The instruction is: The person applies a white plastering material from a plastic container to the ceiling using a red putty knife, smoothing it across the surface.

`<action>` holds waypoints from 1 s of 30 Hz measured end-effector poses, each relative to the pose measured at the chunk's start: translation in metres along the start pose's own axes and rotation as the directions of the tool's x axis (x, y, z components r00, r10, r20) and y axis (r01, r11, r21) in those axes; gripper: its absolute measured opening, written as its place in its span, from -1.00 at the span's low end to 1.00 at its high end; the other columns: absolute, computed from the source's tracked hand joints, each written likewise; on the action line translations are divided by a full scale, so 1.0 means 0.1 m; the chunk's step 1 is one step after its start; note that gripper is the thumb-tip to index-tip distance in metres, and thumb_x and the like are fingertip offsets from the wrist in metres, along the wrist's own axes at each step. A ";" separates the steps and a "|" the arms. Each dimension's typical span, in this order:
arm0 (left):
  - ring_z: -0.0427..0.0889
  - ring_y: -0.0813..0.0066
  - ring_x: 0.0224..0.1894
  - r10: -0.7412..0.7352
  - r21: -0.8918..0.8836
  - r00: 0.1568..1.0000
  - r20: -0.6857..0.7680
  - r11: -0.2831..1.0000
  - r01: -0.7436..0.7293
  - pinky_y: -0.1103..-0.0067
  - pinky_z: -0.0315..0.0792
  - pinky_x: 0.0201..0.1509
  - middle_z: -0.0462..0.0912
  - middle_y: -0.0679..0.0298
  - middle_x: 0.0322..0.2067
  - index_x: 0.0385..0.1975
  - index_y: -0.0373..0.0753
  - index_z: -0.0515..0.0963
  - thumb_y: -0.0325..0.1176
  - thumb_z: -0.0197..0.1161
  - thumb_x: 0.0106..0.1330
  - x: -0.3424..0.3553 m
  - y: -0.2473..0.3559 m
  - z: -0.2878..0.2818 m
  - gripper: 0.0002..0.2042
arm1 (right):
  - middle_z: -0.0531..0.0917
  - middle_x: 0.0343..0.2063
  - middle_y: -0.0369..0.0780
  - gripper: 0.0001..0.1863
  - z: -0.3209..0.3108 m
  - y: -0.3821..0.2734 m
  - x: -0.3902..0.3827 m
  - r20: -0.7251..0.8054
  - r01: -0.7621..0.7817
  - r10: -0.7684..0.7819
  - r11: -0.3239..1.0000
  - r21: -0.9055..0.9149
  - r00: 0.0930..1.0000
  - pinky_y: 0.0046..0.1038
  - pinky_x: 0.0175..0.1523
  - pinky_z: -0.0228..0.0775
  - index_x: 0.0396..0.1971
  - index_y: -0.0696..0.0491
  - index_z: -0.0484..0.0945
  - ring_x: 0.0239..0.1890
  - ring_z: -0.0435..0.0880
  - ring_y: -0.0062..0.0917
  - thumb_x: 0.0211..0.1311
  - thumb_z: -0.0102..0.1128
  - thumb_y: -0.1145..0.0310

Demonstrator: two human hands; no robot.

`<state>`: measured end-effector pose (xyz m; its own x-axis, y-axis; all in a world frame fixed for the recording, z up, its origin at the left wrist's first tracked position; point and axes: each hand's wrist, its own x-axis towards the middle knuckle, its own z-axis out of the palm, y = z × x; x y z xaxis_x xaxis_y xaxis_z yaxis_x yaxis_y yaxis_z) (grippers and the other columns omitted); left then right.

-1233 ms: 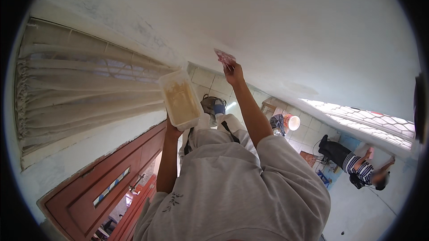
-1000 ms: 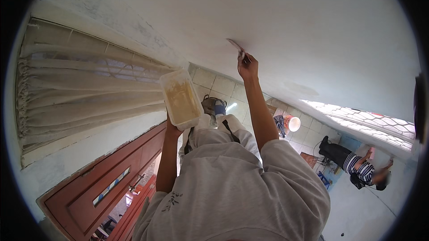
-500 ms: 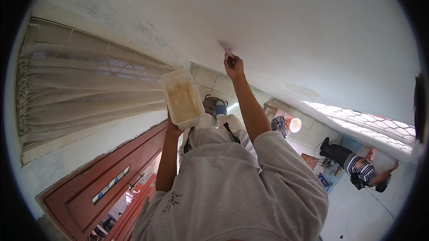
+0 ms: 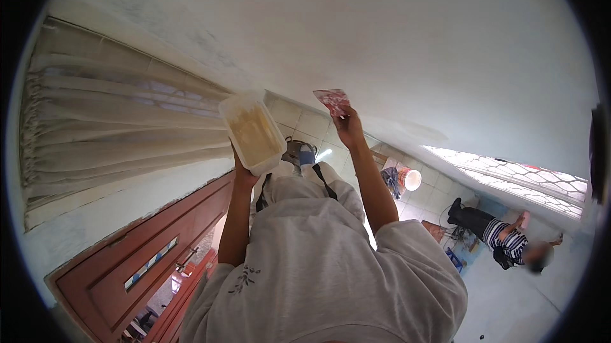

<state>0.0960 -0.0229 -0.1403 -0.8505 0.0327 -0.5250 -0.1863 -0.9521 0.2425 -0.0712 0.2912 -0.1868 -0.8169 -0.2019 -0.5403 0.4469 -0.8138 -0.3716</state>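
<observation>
My left hand (image 4: 244, 170) grips a translucent rectangular plastic tub (image 4: 267, 163) from its lower left side; most of the fingers are hidden behind it. Beige paste (image 4: 253, 128) coats the tub's bottom and inner walls. To the right, my right hand (image 4: 348, 128) pinches a flat red putty spreader (image 4: 333, 100) smeared with whitish material. The spreader's broad face is turned toward me, and it appears apart from the pale wall (image 4: 407, 56).
A curtained window (image 4: 121, 126) and a red door (image 4: 146, 266) lie left. Below are a tiled floor (image 4: 296, 117), a dark bag (image 4: 291, 152) and an orange-and-white bucket (image 4: 411, 179). A person in a striped shirt (image 4: 503, 238) works at far right, near a grilled window (image 4: 515, 174).
My right hand has drawn back from the wall toward me, and the spreader has turned so its red face shows. The tub has shifted slightly left.
</observation>
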 end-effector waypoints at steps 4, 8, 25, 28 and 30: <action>0.50 0.16 0.25 -0.026 -0.013 0.999 0.034 1.000 0.026 0.09 0.45 0.28 0.46 0.27 0.25 0.38 -0.01 0.27 0.32 -0.08 0.42 -0.03 -0.05 0.23 -0.32 | 0.54 0.01 -0.01 -0.73 0.04 0.37 0.57 -0.083 -0.067 0.085 0.977 0.201 0.993 -0.42 0.22 0.55 -0.02 0.36 0.38 0.08 0.58 -0.32 0.37 -0.05 0.52; 0.49 0.16 0.26 -0.010 0.071 0.999 -0.052 0.997 0.013 0.10 0.45 0.28 0.43 0.27 0.28 0.40 0.01 0.24 0.36 -0.11 0.40 -0.11 -0.02 0.36 -0.29 | 0.54 0.01 0.02 -0.70 0.22 0.49 1.03 0.062 -0.112 0.097 0.938 0.329 0.993 -0.44 0.21 0.56 0.02 0.44 0.36 0.04 0.61 -0.32 0.37 -0.10 0.57; 0.43 0.24 0.30 0.226 0.290 0.974 0.026 0.931 -0.224 0.21 0.40 0.32 0.37 0.30 0.31 0.44 0.03 0.16 0.49 -0.22 0.33 -0.01 -0.09 0.56 -0.17 | 0.56 -0.22 -0.28 -0.81 1.16 -0.47 -1.13 0.185 0.219 -0.153 0.878 -0.425 0.971 -0.45 -0.05 0.55 -0.08 0.13 0.51 -0.15 0.61 -0.55 0.34 0.09 0.47; 0.44 0.25 0.28 0.258 0.280 0.965 0.040 0.924 -0.259 0.25 0.42 0.31 0.38 0.29 0.30 0.44 0.02 0.16 0.52 -0.28 0.30 0.11 -0.14 0.52 -0.14 | 0.56 -0.23 -0.30 -0.85 1.59 -0.52 -1.52 0.490 0.524 -0.211 0.506 -0.685 0.845 -0.48 -0.03 0.54 -0.17 0.16 0.55 -0.14 0.60 -0.58 0.27 0.14 0.54; 0.44 0.26 0.28 0.231 0.204 0.971 0.069 0.949 -0.240 0.26 0.42 0.30 0.38 0.29 0.30 0.44 0.02 0.15 0.54 -0.31 0.29 0.24 -0.07 0.47 -0.12 | 0.61 -0.23 -0.23 -0.83 2.05 -0.54 -1.81 0.527 0.544 -0.143 0.295 -0.785 0.838 -0.45 -0.19 0.58 -0.16 0.17 0.54 -0.31 0.64 -0.56 0.26 0.20 0.54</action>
<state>0.0535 -0.0009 -0.1160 -0.9024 -0.1668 -0.3972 -0.0730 -0.8495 0.5225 -0.0224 0.2597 0.0853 -0.9405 -0.3397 -0.0019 -0.0262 0.0781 -0.9966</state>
